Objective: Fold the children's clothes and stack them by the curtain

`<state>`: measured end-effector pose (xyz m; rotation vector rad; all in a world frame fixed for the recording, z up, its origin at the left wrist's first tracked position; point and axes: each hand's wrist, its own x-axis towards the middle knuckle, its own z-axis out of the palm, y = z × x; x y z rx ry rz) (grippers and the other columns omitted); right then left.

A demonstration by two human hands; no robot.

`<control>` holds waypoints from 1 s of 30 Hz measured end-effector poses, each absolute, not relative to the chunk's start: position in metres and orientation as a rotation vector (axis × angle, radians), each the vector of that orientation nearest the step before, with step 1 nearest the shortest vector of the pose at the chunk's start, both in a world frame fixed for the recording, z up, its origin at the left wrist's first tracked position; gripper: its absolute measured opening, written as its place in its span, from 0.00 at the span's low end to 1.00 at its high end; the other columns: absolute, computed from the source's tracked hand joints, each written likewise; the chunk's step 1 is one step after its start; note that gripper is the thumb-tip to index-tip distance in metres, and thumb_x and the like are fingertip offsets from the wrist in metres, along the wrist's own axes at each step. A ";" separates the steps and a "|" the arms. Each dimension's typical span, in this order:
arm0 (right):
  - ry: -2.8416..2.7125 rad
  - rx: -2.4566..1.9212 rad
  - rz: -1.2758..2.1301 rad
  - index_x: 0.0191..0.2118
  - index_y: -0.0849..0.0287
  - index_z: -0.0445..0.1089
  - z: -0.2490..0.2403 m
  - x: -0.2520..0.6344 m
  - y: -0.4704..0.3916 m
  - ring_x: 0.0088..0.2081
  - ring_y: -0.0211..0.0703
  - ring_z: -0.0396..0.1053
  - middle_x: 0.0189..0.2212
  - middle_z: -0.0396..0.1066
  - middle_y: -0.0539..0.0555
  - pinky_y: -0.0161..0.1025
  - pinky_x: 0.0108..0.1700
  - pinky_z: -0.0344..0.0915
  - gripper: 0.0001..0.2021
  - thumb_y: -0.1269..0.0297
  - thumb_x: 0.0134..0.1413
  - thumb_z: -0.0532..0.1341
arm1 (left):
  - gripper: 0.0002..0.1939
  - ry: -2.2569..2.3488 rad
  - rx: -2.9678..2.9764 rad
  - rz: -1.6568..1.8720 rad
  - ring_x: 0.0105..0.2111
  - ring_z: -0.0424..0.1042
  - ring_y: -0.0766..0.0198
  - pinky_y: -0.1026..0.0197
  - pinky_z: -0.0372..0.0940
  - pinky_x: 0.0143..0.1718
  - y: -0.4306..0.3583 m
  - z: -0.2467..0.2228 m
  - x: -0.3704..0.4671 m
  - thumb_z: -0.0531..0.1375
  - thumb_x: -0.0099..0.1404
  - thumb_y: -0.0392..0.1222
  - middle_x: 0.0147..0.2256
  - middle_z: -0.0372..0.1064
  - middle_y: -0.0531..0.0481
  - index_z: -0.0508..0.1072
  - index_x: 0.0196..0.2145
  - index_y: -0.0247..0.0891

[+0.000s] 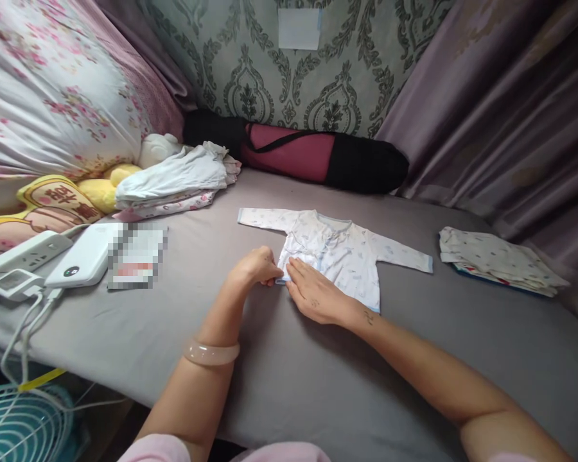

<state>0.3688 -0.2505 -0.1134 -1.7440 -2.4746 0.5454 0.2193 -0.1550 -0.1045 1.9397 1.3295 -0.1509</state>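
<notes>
A small white baby shirt (349, 256) with pale blue trim and a faint print lies spread on the grey sheet, sleeves stretched out to both sides. My left hand (256, 266) pinches the shirt's lower left corner, its fingers closed on the hem. Flat across the lower front of the shirt rests my right hand (313, 292), fingers stretched out and touching the cloth beside the left hand. The right hand and wrist hide part of the hem.
Folded clothes (501, 260) lie at the right, and a clothes pile (178, 176) at the left. A power bank (84, 256), power strip (29, 253) and cables sit at the left edge, above a fan (24, 423). A long black-and-red bag (289, 154) lies along the wall.
</notes>
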 end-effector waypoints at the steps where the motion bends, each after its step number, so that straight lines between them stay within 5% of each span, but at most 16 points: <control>1: -2.454 -1.797 0.549 0.66 0.77 0.49 -0.117 0.366 -0.243 0.68 0.52 0.41 0.68 0.44 0.68 0.48 0.67 0.42 0.30 0.59 0.67 0.40 | 0.09 1.323 1.938 -0.155 0.22 0.70 0.66 0.67 0.61 0.24 -0.155 -0.104 0.219 0.58 0.52 0.39 0.21 0.74 0.47 0.71 0.17 0.35; 9: -2.187 -2.152 0.318 0.66 0.80 0.46 -0.138 0.355 -0.186 0.68 0.56 0.42 0.67 0.43 0.72 0.48 0.65 0.43 0.30 0.64 0.64 0.43 | 0.09 1.301 1.947 -0.184 0.21 0.69 0.66 0.66 0.61 0.23 -0.155 -0.105 0.219 0.58 0.51 0.37 0.21 0.73 0.47 0.69 0.16 0.36; 17: -1.914 -2.318 0.370 0.69 0.65 0.44 -0.151 0.355 -0.168 0.69 0.61 0.29 0.70 0.34 0.63 0.60 0.65 0.35 0.31 0.53 0.66 0.42 | 0.09 1.290 1.953 -0.201 0.22 0.69 0.66 0.67 0.61 0.24 -0.155 -0.104 0.220 0.57 0.51 0.37 0.22 0.74 0.47 0.70 0.16 0.36; 30: -2.133 -2.117 0.622 0.68 0.78 0.40 -0.130 0.331 -0.247 0.69 0.56 0.28 0.69 0.31 0.68 0.53 0.67 0.30 0.33 0.59 0.65 0.42 | 0.06 1.251 1.900 -0.230 0.22 0.69 0.67 0.68 0.61 0.24 -0.151 -0.102 0.208 0.55 0.49 0.33 0.21 0.73 0.49 0.70 0.19 0.36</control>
